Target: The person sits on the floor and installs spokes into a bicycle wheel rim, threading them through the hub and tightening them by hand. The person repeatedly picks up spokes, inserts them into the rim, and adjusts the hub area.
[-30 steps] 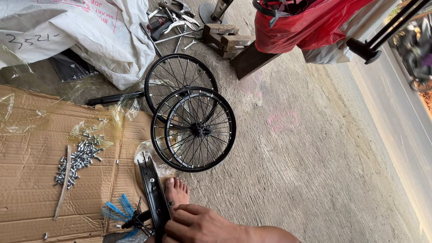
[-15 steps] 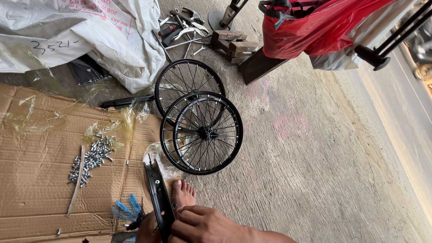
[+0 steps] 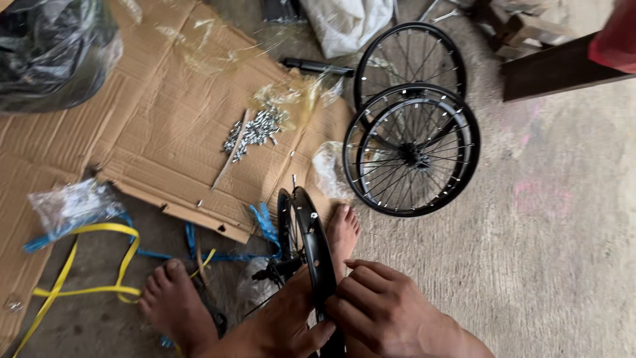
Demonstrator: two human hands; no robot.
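Note:
A black bicycle wheel rim point(image 3: 311, 238) stands upright on edge between my bare feet, its hub and spokes on the left side. My left hand point(image 3: 281, 325) wraps the rim from the left near the bottom. My right hand point(image 3: 384, 308) presses its fingers against the rim from the right. A heap of small silver spoke nipples point(image 3: 255, 129) lies on the flattened cardboard point(image 3: 152, 132) beyond the rim.
Three finished black spoked wheels point(image 3: 411, 149) lie stacked flat on the concrete at the right. Yellow strapping point(image 3: 86, 265) and blue plastic strips point(image 3: 265, 222) lie by my left foot point(image 3: 175, 305). A dark plastic bag point(image 3: 53, 53) sits far left, wooden pieces far right.
The view has swung left and down, showing more cardboard and my left foot. Both hands have stayed on the upright rim.

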